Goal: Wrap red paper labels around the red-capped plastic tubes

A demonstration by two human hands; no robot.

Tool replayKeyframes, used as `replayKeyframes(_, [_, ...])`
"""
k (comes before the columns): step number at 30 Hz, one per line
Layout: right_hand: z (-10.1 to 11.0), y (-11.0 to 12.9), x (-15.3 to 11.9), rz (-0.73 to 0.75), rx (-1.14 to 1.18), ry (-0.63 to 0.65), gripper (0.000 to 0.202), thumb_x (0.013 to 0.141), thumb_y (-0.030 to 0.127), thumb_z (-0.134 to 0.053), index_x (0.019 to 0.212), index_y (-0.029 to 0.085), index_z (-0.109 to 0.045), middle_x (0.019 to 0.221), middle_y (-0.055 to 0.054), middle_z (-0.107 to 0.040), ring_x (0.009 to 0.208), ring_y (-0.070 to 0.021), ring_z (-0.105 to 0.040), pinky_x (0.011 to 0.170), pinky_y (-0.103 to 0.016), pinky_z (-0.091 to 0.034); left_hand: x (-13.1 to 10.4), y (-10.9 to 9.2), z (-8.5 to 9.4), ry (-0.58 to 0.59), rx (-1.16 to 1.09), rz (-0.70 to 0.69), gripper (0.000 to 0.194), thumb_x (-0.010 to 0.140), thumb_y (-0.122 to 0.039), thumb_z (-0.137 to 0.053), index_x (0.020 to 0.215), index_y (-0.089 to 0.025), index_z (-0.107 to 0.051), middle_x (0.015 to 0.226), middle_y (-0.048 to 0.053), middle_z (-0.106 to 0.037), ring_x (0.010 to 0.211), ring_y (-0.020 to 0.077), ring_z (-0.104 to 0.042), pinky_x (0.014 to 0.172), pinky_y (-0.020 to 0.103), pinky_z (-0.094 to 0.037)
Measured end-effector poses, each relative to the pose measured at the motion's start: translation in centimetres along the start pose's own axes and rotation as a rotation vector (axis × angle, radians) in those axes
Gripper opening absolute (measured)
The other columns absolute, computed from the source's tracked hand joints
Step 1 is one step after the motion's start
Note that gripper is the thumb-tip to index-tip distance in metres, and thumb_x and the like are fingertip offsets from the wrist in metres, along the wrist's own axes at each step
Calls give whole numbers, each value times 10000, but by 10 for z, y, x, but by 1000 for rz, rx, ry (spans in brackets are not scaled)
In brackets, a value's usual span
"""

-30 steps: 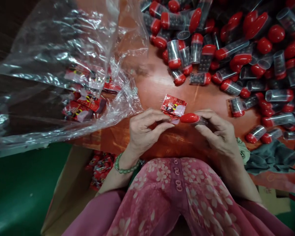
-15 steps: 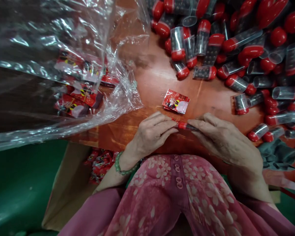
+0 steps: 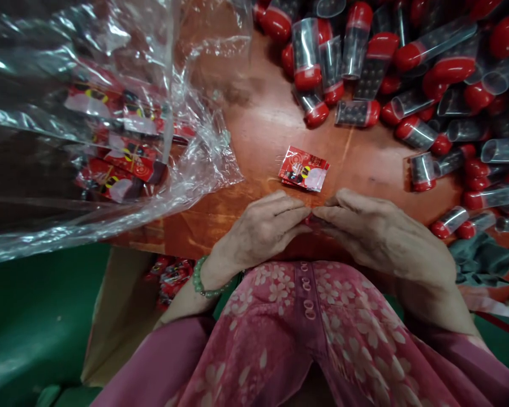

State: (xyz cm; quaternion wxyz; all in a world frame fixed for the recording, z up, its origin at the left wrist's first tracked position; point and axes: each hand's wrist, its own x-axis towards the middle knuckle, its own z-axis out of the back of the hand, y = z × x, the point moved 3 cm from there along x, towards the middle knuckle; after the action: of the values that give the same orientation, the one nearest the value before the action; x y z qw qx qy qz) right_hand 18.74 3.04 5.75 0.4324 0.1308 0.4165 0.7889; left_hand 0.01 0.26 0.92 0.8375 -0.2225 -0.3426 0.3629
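Note:
Both of my hands meet at the table's near edge, fingers bent and pressed round a folded red packet (image 3: 309, 218). Only a sliver of it shows between the fingertips. My left hand (image 3: 267, 229) grips its left end, with a green bead bracelet at that wrist. On the other end, my right hand (image 3: 369, 232) has its fingers laid together and covers most of the packet. Just beyond the fingertips lies a small stack of red printed packets (image 3: 304, 169), flat on the brown table (image 3: 254, 141).
Red-capped clear capsules (image 3: 352, 113) are heaped at the far right. A clear plastic bag (image 3: 207, 152) with more red packets (image 3: 129, 158) spreads over the left. Below it, a cardboard box (image 3: 119, 316) holds red packets. A dark green crumpled cloth (image 3: 481, 260) lies at right.
My right hand has moved left along the packet, so my fingertips nearly touch and hide most of it. The view has shifted slightly.

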Motion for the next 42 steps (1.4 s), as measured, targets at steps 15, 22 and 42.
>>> replayKeyframes(15, [-65,-60,4,-144,1046,-184,289,849,403,-753,1091,245,-749,793,20,-709,601,-86,-618,571,-209,-515,-13,15,7,-348,-907,652,727,701,-614,-803,1297,-235,-628,1151,126,-747,1009,242,-743,896,366,-601])
replayKeyframes(22, [-74,-47,17,-202,1128,-213,384,794,483,-789,1049,205,-721,673,29,-690,558,-97,-628,564,-221,-548,-14,11,-22,-589,-1150,986,292,644,-406,-898,758,-170,-770,744,21,-758,658,113,-673,757,261,-571])
replayKeyframes(42, [-81,-34,22,-103,888,-232,336,943,480,-620,1135,211,-563,825,18,-627,635,-91,-591,626,-230,-521,-4,24,-24,-638,-1278,954,507,605,-584,-877,871,-186,-710,921,82,-779,934,235,-743,824,342,-593])
